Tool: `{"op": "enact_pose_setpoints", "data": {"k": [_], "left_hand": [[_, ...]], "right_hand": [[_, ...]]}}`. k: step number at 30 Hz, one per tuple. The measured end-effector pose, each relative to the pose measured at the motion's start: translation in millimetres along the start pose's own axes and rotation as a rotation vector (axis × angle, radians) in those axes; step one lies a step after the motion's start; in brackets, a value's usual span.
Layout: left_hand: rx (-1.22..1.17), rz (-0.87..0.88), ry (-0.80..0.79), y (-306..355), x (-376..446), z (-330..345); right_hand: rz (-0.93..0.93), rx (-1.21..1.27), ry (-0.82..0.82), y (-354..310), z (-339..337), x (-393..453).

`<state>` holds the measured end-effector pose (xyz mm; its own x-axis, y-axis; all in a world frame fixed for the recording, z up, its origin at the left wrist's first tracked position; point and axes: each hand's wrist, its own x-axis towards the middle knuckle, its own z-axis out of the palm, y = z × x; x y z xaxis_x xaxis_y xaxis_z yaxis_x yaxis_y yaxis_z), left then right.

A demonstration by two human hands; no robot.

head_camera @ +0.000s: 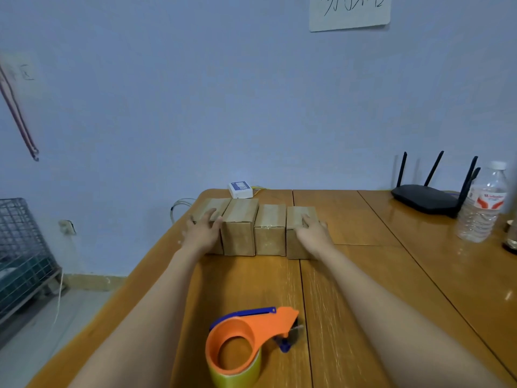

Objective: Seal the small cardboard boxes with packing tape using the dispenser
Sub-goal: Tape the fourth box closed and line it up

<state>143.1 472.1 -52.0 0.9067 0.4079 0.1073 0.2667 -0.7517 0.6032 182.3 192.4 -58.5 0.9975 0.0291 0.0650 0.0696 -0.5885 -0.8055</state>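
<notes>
Head view: four small cardboard boxes [256, 228] stand side by side in a row on a wooden table [363, 275], near the wall. The left hand [202, 229] rests flat, fingers straight, on the leftmost box [208, 210]. The right hand [313, 232] lies with relaxed fingers over the rightmost box [298, 217]. An orange tape dispenser [249, 341] holding a yellowish roll lies on the table's near edge, between the forearms, well apart from the boxes. A black router [428, 196] and a clear water bottle [482, 203] sit far right
</notes>
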Motion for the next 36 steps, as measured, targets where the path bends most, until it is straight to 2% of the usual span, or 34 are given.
{"op": "enact_pose_setpoints", "data": {"k": [7, 17, 19, 24, 25, 27, 30, 33, 36], "left_hand": [[-0.033, 0.059, 0.020, 7.4, -5.1, 7.8], [-0.100, 0.196, -0.010, 41.9, -30.0, 15.6], [-0.098, 0.233, -0.007, 43.5, -28.2, 23.2], [-0.094, 0.203, -0.021, 39.1, -23.4, 28.9], [-0.103, 0.193, -0.035, 39.0, -22.8, 27.5], [-0.156, 0.166, -0.049, 42.1, -23.4, 23.2], [-0.288, 0.124, -0.013, 51.0, -23.9, 17.2], [-0.392, 0.064, 0.021, 56.8, -20.9, 12.2], [-0.460, -0.006, 0.005, 59.4, -18.6, 7.0]], "right_hand": [[0.024, -0.055, 0.041, 0.4, 4.1, 6.9], [0.114, -0.010, 0.247, 33.5, -35.4, 8.5], [0.104, -0.069, 0.199, 41.6, -47.7, 10.3], [0.106, -0.353, -0.073, 36.7, -74.0, 21.6], [0.117, -0.424, -0.080, 30.3, -76.3, 21.3], [0.082, -0.490, 0.015, 10.2, -73.9, 13.7], [-0.083, -0.257, 0.166, -33.1, -50.7, -4.4], [-0.207, 0.067, 0.056, -82.8, -14.8, -22.8], [-0.201, 0.200, -0.041, -129.7, 14.0, -28.0]]}}
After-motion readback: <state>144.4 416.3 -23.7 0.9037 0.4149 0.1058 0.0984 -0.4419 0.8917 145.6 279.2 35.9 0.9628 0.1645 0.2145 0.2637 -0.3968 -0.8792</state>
